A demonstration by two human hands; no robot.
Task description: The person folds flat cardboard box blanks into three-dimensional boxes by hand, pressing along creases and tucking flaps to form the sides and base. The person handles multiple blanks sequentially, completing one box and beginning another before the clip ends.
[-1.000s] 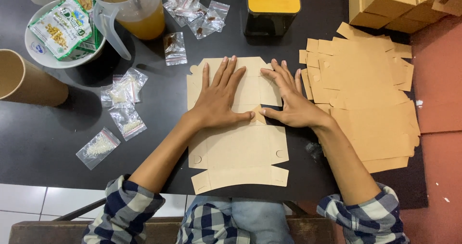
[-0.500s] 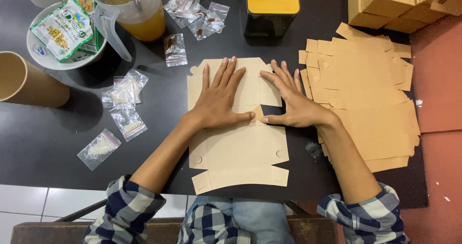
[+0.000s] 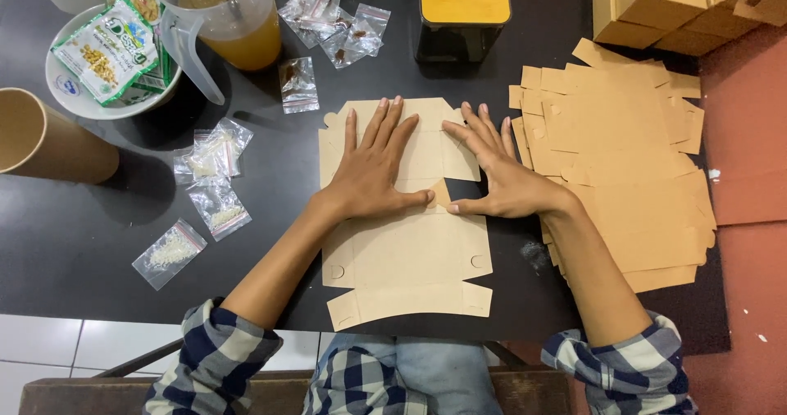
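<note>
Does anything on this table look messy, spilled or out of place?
Nothing looks spilled or damaged. The small clear bags lie scattered rather than stacked, and the pile of flat cardboard blanks is fanned out unevenly. Both hands, left hand and right hand, press flat on one cardboard blank.

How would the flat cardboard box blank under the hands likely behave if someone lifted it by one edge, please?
The cardboard box blank looks thin and lies flat, so it is probably light and would sag or bend along its scored folds. Both the left hand and right hand press it down, which suggests it could slide on the smooth dark table.
</note>
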